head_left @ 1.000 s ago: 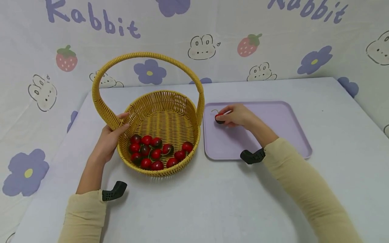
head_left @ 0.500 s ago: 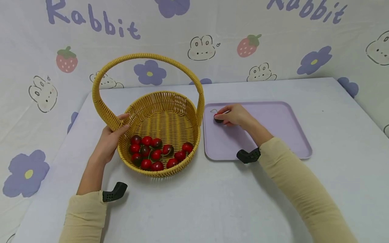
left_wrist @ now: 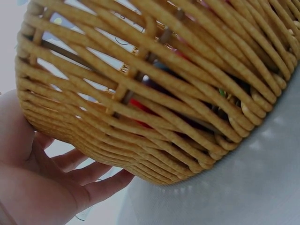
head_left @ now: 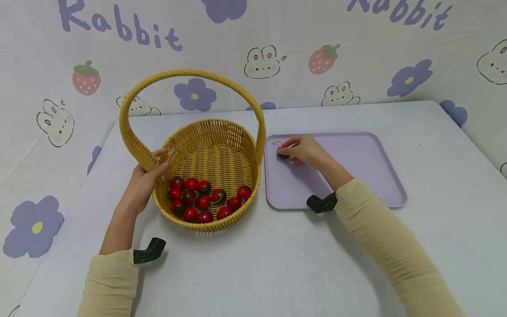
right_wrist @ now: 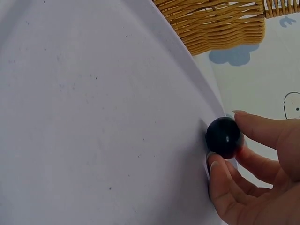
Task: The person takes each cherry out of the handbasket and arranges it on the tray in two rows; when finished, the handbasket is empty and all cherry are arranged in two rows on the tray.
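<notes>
My right hand [head_left: 306, 150] pinches a dark red cherry [right_wrist: 224, 137] between thumb and fingers, low over the far left part of the lilac tray [head_left: 336, 185]. In the head view the cherry's thin stem [head_left: 277, 143] points up and away. My left hand [head_left: 144, 182] grips the left side of the yellow wicker basket [head_left: 214, 127], thumb over the rim by the foot of the tall handle [head_left: 190, 72]. Several red and dark cherries [head_left: 203, 201] lie along the near side of the basket floor. In the left wrist view the fingers reach under the woven wall [left_wrist: 140, 122].
The basket stands just left of the tray on a white-covered table [head_left: 253, 268]. Behind the table hangs a white cloth [head_left: 297, 26] printed with rabbits, flowers and strawberries. A black wrist device [head_left: 322, 204] sits at the right cuff, another black device [head_left: 150, 250] at the left.
My right hand has shifted slightly left with the cherry, which sits a little nearer the tray's left edge. The left hand and the basket have stayed in place.
</notes>
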`<state>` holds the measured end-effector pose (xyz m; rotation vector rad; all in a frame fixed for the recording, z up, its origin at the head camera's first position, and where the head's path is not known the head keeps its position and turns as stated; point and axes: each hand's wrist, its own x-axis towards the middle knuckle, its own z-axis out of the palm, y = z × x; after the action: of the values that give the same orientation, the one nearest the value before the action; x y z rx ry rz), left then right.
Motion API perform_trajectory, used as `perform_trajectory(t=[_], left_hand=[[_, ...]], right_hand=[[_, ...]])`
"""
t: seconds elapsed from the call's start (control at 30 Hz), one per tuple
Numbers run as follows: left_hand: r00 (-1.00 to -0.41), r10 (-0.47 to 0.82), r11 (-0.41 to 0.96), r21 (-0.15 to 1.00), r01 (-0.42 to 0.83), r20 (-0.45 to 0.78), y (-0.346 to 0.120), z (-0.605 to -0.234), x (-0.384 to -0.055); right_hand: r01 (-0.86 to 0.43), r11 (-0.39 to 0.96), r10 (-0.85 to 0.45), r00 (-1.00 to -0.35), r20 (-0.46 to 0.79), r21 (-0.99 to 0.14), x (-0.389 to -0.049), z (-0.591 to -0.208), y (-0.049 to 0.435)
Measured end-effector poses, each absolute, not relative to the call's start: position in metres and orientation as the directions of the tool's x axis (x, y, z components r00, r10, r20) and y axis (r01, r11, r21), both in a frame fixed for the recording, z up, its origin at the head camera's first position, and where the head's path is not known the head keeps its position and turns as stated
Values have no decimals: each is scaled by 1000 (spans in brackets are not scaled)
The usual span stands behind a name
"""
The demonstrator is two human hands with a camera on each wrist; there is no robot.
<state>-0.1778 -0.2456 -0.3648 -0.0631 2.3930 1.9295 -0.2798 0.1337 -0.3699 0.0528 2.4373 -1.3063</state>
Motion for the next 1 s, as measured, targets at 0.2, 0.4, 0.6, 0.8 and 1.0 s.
perform_trajectory(t=[0.2, 0.4, 0.6, 0.8, 1.0], left_hand=[[-997, 11, 210, 975, -76, -81, -246, -365, -178], [-997, 13, 211, 975, -73, -77, -246, -364, -178], [-997, 12, 212, 975, -73, -77, -246, -365, -177], [-997, 11, 212, 974, -76, -80, -246, -365, -177], [-997, 16, 211, 975, -71, -76, -246, -364, -177]], right_hand=[[217, 556, -138, -928, -346, -803, -280, -368, 135], [230, 550, -132, -925, -355, -803, -279, -366, 138], [233, 551, -137, -922, -362, -801, -280, -367, 140], [228, 533, -150, -922, -356, -815, -280, -364, 147], [158, 477, -329, -880, -342, -865, -276, -349, 163]])
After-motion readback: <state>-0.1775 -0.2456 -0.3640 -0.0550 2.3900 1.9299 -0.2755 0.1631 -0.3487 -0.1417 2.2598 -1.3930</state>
